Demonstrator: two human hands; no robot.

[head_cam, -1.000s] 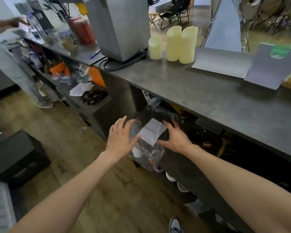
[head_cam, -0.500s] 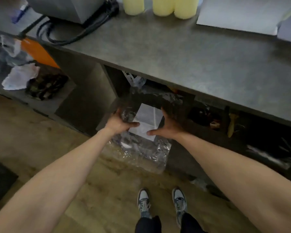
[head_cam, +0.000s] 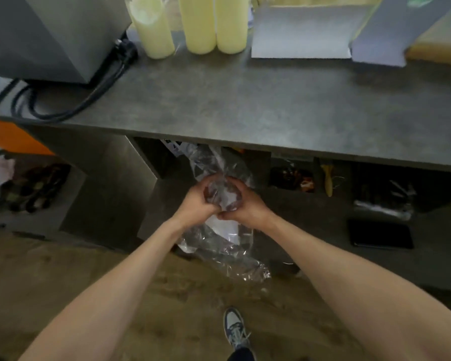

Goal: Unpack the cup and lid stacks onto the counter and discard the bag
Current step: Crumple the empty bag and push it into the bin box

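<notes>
Both hands are clamped around the clear plastic bag (head_cam: 220,246) just below the front edge of the tabletop (head_cam: 245,105): left hand (head_cam: 195,204) and right hand (head_cam: 248,205) cupped on opposite sides of a rounded bundle inside the film, thumbs nearly touching, so each grip is closed on the bag and not on any bare cup. The bag hangs in front of the open shelf under the tabletop, its crinkly tail trailing down toward the wood floor (head_cam: 115,295), with a white sheet showing through. I honestly can't tell whether what's inside is cups or lids, too blurry. 3 pale yellow stacks (head_cam: 201,24) already stand at the back of the tabletop next to the grey machine (head_cam: 50,35). What could go wrong, I'd guess: the film looks slippery and loose, so squeezing through it could let the contents slide out the lower end onto the floor, or the bag could snag on the tabletop edge on the way up. Versus 0.5 s ago, the hands have closed in from a flat, spread hold on the white sheet to a tight 2-handed cup, and the bag sits higher and more bunched.
</notes>
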